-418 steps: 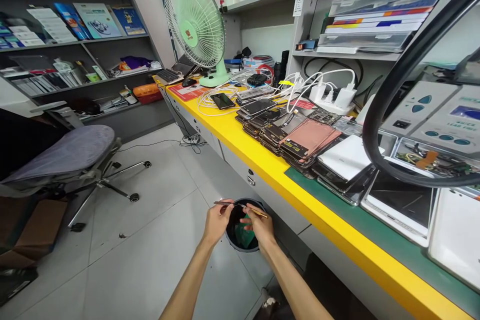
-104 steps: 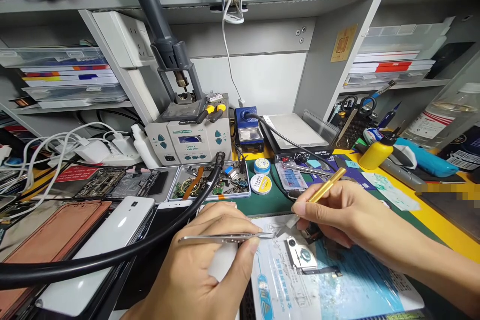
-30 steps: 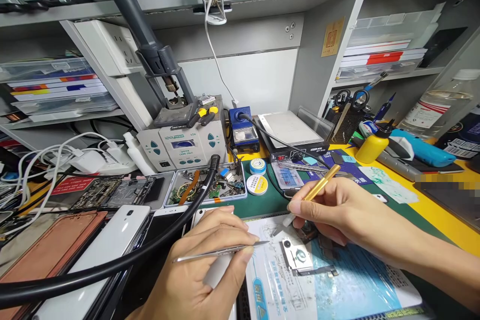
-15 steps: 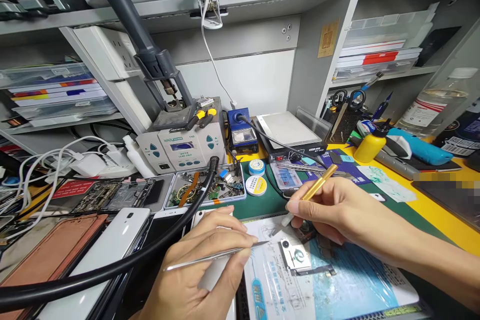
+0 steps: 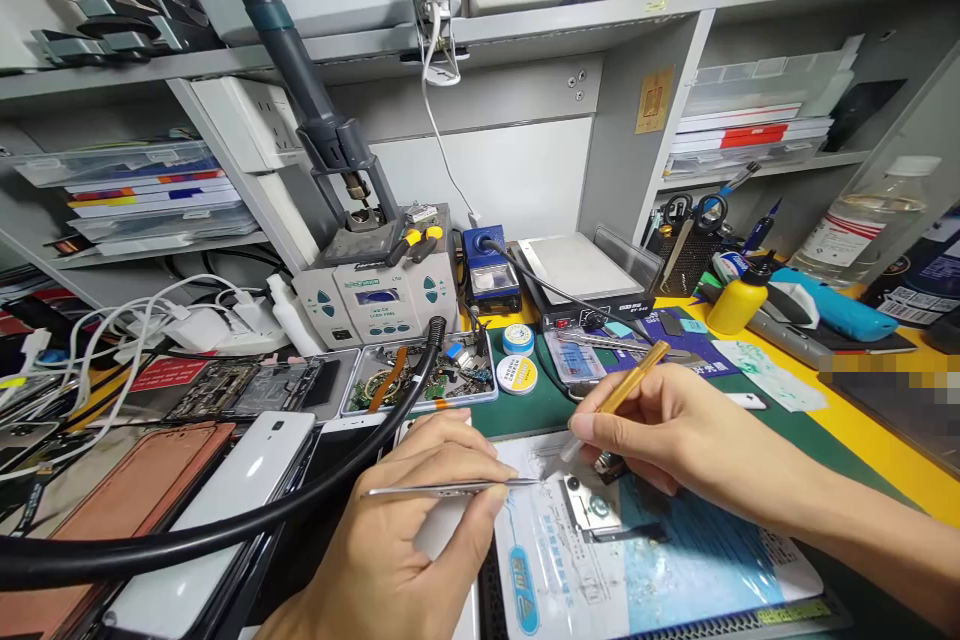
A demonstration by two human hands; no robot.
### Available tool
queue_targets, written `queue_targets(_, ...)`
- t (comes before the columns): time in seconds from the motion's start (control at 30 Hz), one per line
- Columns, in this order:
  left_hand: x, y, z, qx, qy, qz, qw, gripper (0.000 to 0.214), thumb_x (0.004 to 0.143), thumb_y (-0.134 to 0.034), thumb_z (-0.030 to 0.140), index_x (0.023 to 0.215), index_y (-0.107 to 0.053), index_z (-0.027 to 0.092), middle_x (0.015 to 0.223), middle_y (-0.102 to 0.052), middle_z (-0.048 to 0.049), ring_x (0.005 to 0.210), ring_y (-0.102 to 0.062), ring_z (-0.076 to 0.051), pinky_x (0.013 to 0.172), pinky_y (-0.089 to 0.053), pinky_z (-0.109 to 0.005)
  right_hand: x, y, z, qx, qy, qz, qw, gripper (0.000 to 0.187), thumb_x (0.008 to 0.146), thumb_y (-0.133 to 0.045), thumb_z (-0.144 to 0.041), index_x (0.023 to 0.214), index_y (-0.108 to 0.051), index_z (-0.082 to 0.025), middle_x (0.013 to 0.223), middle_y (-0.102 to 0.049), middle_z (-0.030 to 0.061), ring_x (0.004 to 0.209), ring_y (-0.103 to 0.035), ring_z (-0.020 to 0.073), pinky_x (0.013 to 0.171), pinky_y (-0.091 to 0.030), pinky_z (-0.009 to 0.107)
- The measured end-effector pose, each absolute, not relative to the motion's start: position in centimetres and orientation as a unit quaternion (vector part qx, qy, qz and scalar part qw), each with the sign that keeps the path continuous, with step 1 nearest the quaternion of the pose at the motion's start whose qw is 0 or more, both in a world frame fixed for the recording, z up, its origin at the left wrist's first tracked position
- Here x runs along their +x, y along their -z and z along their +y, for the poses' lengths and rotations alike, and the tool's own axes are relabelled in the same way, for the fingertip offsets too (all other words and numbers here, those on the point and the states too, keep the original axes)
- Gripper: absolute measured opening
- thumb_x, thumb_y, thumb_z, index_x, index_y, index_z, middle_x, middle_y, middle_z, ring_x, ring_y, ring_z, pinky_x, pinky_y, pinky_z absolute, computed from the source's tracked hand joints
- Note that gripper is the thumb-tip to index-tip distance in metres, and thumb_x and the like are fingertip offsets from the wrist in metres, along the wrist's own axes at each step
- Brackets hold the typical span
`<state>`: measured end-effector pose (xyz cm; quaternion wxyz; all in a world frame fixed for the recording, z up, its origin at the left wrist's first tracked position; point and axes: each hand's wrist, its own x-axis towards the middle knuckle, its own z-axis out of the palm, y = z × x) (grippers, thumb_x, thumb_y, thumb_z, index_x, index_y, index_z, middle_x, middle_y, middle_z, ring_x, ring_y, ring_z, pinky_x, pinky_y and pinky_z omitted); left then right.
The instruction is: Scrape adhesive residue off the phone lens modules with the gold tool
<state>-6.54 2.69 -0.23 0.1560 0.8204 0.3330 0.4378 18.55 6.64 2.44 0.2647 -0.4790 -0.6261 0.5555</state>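
My left hand (image 5: 424, 520) is closed on slim metal tweezers (image 5: 431, 490), their pointed end facing right. In my right hand (image 5: 675, 430) is a gold-handled brush (image 5: 636, 375), gripped like a pen, with its pale tip angled down and left. Both tool tips hover close together over a printed white and blue sheet (image 5: 675, 580); whether they touch anything is hard to tell. Just right of the tips lies a small white, square phone part (image 5: 596, 508) with a round black spot. Beside it is a dark flex cable (image 5: 634, 532). A dark piece is partly hidden under my right fingers.
A thick black hose (image 5: 300, 500) arches across the left side over several phones (image 5: 217, 500). Behind are a parts tray (image 5: 352, 390), two small round tins (image 5: 517, 375), a hot-air station (image 5: 375, 300) and a heating plate (image 5: 577, 270). A yellow bottle (image 5: 739, 300) stands at right.
The camera view has shifted, so the bench's left side appears farther right. The tweezers lie more level than before. Both hands keep hold of their tools near the same spot.
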Motion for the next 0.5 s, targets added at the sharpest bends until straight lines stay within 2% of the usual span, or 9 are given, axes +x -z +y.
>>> queue_targets(0.1,-6.35,0.01,2.56,0.822,-0.432,0.334,0.164,0.019,0.091,-0.056,0.006,0.097,-0.068,0.019,0.09,-0.068,-0.0029,0.091,-0.067,-0.013,0.099,-0.055,-0.034,18.37,-2.43,6.41,-0.479,-0.542,-0.64,0.26,0.035,0.089,-0.075,-0.04,0.068,-0.068,-0.014,0.052,-0.053,-0.0037,0.042,-0.036,0.0068,0.043,-0.021,0.026)
queue_targets(0.2,-6.26,-0.03,2.55,0.821,-0.436,0.33,0.164,0.019,0.09,-0.056,0.005,0.097,-0.068,0.018,0.088,-0.069,-0.003,0.09,-0.066,-0.014,0.095,-0.055,-0.033,18.38,-2.37,6.18,-0.483,-0.537,-0.64,0.261,0.033,0.09,-0.074,-0.04,0.071,-0.068,-0.014,0.048,-0.049,-0.0057,0.042,-0.035,0.007,0.043,-0.02,0.026)
queue_targets(0.5,-6.04,0.45,2.81,0.818,-0.446,0.324,0.165,0.019,0.09,-0.057,0.003,0.097,-0.068,0.017,0.089,-0.069,-0.0019,0.093,-0.064,-0.011,0.095,-0.055,-0.027,18.34,-2.24,6.68,-0.493,-0.532,-0.639,0.256,0.036,0.088,-0.075,-0.043,0.068,-0.067,-0.014,0.044,-0.047,-0.0064,0.041,-0.034,0.0069,0.042,-0.02,0.026)
